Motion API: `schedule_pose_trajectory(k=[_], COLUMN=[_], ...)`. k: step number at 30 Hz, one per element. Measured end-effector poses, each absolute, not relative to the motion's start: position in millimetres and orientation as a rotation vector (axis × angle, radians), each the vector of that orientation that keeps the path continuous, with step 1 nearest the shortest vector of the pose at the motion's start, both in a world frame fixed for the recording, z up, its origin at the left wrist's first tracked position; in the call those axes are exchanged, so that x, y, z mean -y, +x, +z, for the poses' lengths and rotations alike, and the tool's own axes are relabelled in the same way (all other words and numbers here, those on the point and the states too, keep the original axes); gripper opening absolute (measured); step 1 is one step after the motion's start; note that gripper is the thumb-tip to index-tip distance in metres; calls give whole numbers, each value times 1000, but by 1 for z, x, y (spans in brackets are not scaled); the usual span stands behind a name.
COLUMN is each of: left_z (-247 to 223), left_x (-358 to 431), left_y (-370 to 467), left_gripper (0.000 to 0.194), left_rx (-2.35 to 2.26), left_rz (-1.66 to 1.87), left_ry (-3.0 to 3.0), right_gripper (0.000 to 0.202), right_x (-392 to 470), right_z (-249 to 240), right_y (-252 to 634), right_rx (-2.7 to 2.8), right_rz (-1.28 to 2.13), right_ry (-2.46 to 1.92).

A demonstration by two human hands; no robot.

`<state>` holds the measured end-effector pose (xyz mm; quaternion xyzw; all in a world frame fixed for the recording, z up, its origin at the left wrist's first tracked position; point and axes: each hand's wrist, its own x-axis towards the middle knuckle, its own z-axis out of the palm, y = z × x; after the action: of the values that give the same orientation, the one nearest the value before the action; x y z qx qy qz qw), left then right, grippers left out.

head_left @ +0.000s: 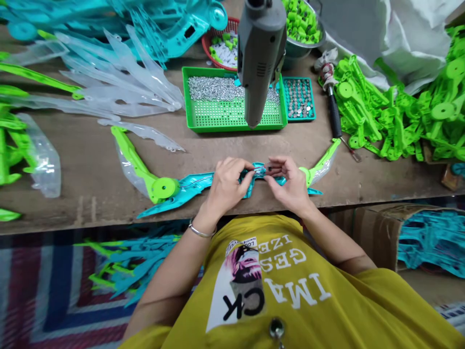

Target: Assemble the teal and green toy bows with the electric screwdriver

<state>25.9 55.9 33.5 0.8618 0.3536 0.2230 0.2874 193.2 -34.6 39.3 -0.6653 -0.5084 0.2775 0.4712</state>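
Note:
A long blue plastic frame lies along the table's front edge with its inner side up and thin wires running in it. Lime-green arms with clear plastic wings are joined to both its ends. Over its middle, my left hand pinches thumb and forefinger together at the wires; whatever sits between the fingertips is too small to name. My right hand faces it from the other side, fingers curled towards the thumb, around a tiny dark piece that I cannot make out.
A grey power screwdriver hangs above a green basket of screws. Beside it are a tray of small metal discs and a black-handled screwdriver. Green parts pile up right; clear wings and blue frames lie left.

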Motion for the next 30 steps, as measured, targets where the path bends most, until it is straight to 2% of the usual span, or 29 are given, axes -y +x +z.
schedule_pose_trajectory(k=[2,5,11,16,21,26,30], left_z=[33,34,35,35,36,41,44], left_x=[-55,-54,-52,-50,-49,-49,-57], left_y=[28,31,32,32,28,18,16], left_gripper=[7,7,10,8,10,8,19], left_rx=[-986,-1041,-1080,-1091,-1057,-903,-691], left_rz=[597,593,634,649,625,587,578], left_ry=[2275,2221,2203,2208,2222,2184,1929], right_gripper=[42,40,7,14,39,20,16], right_x=[37,39,31,24,23,14,9], right_z=[37,38,40,39,51,55,53], right_y=[196,198,207,216,224,237,243], right_rx=[1233,1311,1666,1814,1925,1989,1902], right_rz=[668,543,318,397,461,581,592], right_ry=[-1664,-1783,-1834,-1784,-1763,-1734,-1720])
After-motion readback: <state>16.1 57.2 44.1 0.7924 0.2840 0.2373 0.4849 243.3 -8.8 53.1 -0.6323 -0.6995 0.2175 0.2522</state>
